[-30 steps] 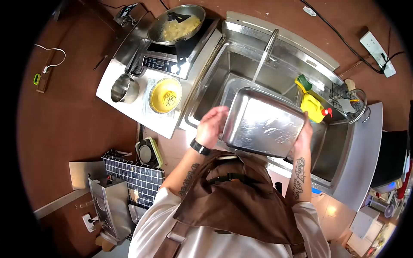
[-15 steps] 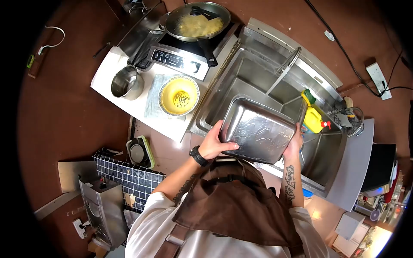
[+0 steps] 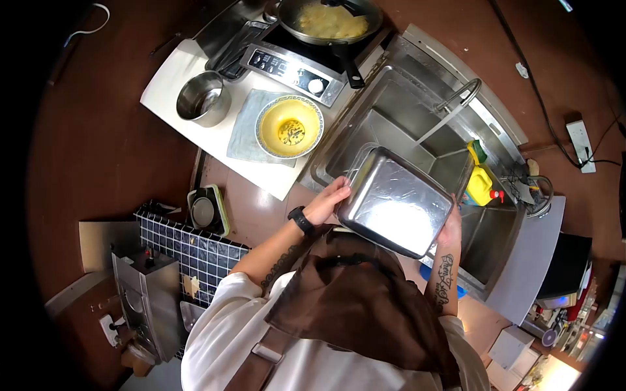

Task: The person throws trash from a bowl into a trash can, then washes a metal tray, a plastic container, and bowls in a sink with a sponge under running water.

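Note:
Both hands hold a rectangular stainless steel pan (image 3: 398, 202) over the near edge of the sink (image 3: 385, 88). My left hand (image 3: 329, 202) is closed on its left end, and my right hand (image 3: 450, 227) grips its right end, with the fingers partly hidden. The pan is tilted and its shiny broad face, wet-looking, reflects a bright light. A curved faucet (image 3: 466, 98) rises behind it. Just right of the pan stands a yellow bottle (image 3: 479, 186) with a red cap, beside a yellow-green sponge (image 3: 477, 152).
On the left counter are a patterned yellow bowl (image 3: 270, 127) with liquid, on a grey cloth (image 3: 242, 138), and a steel pot (image 3: 203, 101). Behind them, a lidded frying pan (image 3: 306, 29) with food sits on an induction cooker (image 3: 287, 68). A wire strainer (image 3: 540, 195) lies right of the sink.
The pan has turned and tilted in my hands, and its face now reflects more light. My left thumb no longer lies across its face. The camera view has shifted slightly.

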The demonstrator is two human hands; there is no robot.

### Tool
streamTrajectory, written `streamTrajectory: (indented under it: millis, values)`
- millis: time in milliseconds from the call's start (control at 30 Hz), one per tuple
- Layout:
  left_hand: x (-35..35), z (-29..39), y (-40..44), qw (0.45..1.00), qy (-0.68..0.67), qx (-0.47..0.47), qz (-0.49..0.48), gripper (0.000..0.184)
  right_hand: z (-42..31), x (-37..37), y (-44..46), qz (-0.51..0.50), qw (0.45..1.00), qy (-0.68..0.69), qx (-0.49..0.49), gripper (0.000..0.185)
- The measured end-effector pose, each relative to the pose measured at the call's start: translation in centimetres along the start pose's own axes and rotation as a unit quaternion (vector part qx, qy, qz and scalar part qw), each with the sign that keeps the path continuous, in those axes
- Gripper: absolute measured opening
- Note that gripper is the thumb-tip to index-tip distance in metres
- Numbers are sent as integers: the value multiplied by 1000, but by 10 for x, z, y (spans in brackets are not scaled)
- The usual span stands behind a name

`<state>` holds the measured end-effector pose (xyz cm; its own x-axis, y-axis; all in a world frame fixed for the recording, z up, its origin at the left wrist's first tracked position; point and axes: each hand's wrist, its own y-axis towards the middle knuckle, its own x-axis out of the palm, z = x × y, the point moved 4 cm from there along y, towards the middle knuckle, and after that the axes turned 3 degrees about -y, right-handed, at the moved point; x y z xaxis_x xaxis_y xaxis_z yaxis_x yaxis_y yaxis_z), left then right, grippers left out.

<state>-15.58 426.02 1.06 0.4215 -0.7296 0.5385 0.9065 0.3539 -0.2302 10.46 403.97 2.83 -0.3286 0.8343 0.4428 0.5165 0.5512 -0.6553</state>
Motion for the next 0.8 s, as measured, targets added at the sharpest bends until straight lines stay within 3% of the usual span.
streamTrajectory:
  millis: [67,167,200,300,333,433,533,600,633,667,700,767,800]
  values:
    - [0,-1,2,998,57,16,17,37,1,-3,1,-11,1000,-15,-12,52]
    - [13,10,-4,997,76,9,17,37,1,-11,6,48,997,-48,-39,49]
    - [17,15,-6,998,53,27,13,46,1,-12,8,34,998,-45,-42,48]
    - [20,23,-8,973,227,21,-13,62,-1,12,-5,87,994,-32,-53,34]
    - [23,28,-7,963,268,7,-22,71,2,12,-1,33,999,-9,-36,38]
    - [33,46,-11,917,389,-77,-46,91,2,1,1,131,990,-5,-47,40]
    - [34,41,-11,939,336,-75,-4,92,-3,-7,1,0,993,-53,-107,41]
    - [31,28,-10,948,314,-28,42,95,-8,3,-2,66,955,-218,-189,46]
    - [35,37,-14,941,320,-97,47,96,-8,7,-4,97,922,-298,-228,49]
    - [36,34,-16,950,299,-66,65,97,-8,4,1,110,929,-263,-235,50]
    - [36,32,-17,956,279,-33,81,97,-7,2,9,95,949,-235,-185,50]
    - [37,44,-29,985,129,-13,113,77,-6,18,12,72,978,-180,-81,51]
    - [30,43,-34,990,58,24,125,72,-4,29,12,63,965,-230,-105,55]
